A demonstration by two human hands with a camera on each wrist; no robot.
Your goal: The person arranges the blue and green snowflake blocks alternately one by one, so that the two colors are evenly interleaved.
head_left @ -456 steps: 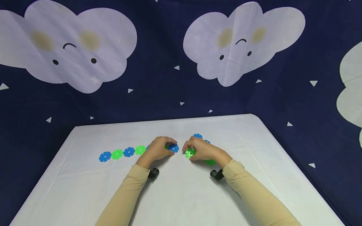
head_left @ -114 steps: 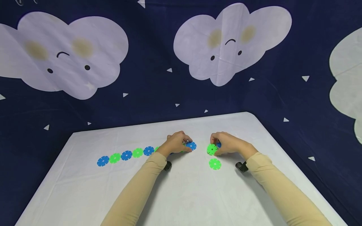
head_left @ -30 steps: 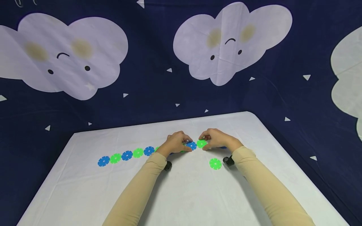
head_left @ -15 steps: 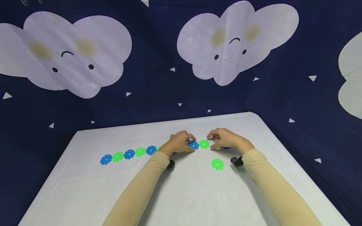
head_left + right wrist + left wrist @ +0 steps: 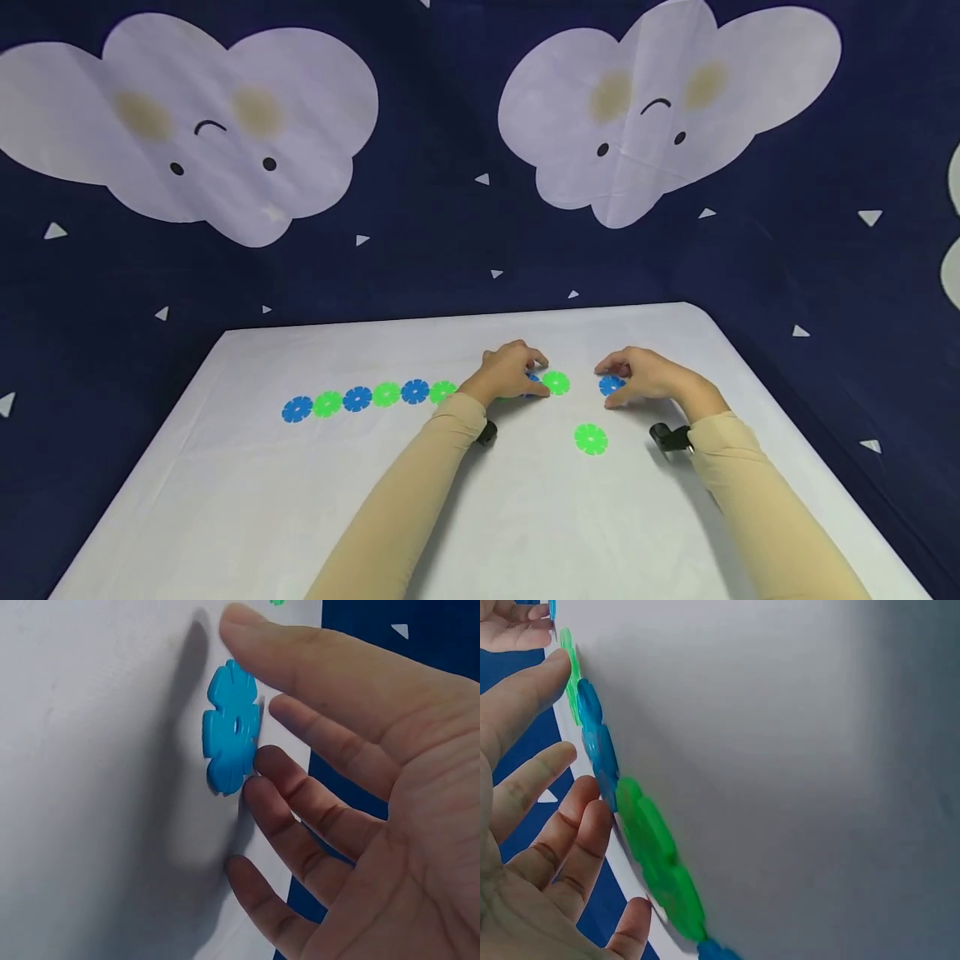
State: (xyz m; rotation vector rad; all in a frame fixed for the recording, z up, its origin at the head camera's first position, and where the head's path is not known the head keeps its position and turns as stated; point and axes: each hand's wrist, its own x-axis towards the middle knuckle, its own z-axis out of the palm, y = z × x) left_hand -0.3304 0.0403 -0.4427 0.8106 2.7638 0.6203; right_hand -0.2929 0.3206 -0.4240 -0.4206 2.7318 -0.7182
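Toothed plastic discs, blue and green by turns, lie in a row on the white table, starting with a blue disc (image 5: pixel 297 409) at the left. My left hand (image 5: pixel 510 371) is over the row's right part, fingers spread and loosely bent. Its thumb tip overlaps the end green disc (image 5: pixel 568 664) in the left wrist view, with a blue disc (image 5: pixel 598 742) by the fingers. My right hand (image 5: pixel 651 375) arches around a separate blue disc (image 5: pixel 232 731), fingertips at one edge and thumb near the other, not pinching it. Left palm and sleeve hide part of the row.
A single green disc (image 5: pixel 591 439) lies on the white tabletop (image 5: pixel 525 517), nearer the body than the row. Behind the table's far edge hangs a dark blue cloth (image 5: pixel 435 275) with clouds. Dark wrist cameras (image 5: pixel 670 437) jut from the sleeves.
The right hand set a green disc at the row's end, let go, and moved right to the separate blue disc. The left hand shifted right along the row. The row has grown since the oldest frame.
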